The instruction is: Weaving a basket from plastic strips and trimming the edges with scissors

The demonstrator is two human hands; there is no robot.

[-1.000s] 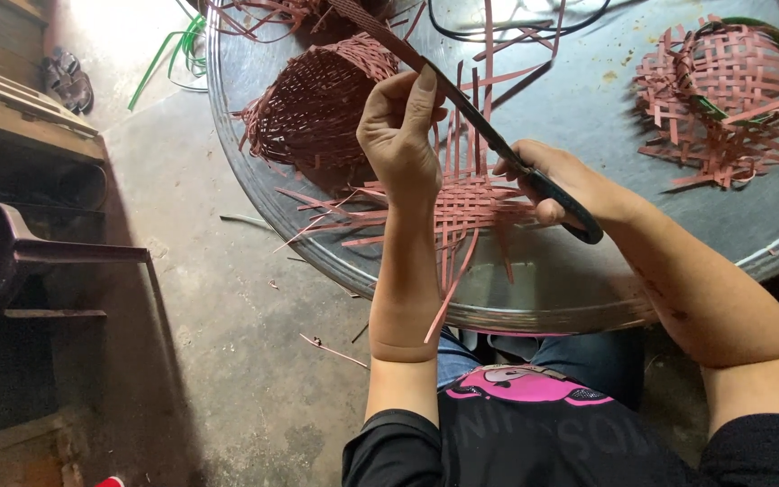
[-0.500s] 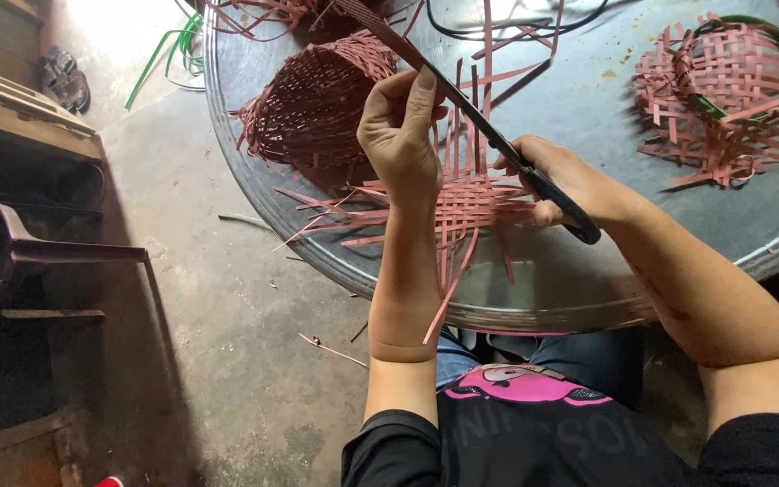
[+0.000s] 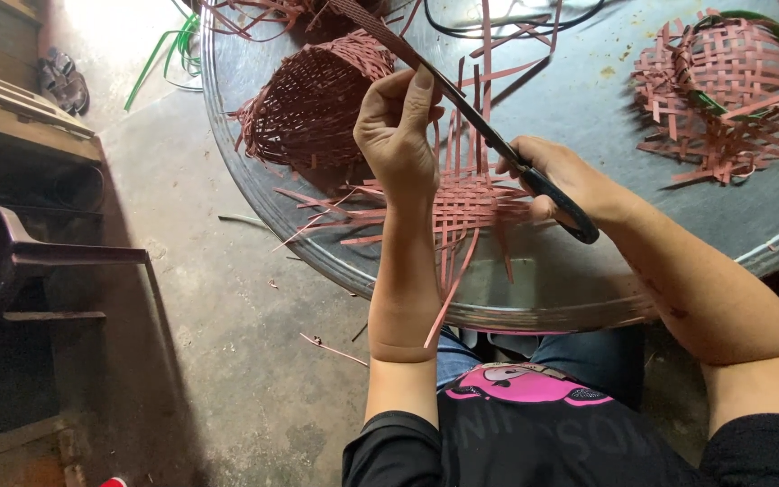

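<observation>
My left hand (image 3: pixel 398 135) is raised over the round metal table (image 3: pixel 588 289), its fingers pinching a long dark reddish strip (image 3: pixel 389 41) that runs up and to the left. My right hand (image 3: pixel 561 180) grips the black handle of a long thin tool (image 3: pixel 570 212) whose blade lies along that strip. Under both hands lies a flat woven mat of reddish strips (image 3: pixel 462 207) with loose ends sticking out.
A finished reddish woven basket (image 3: pixel 308 99) lies on its side at the table's left. Another half-woven piece with a green rim (image 3: pixel 732 81) sits at the right. Dark cables (image 3: pixel 516 22) cross the far side. A dark chair (image 3: pixel 11 261) and green strips (image 3: pixel 164 54) are on the concrete floor.
</observation>
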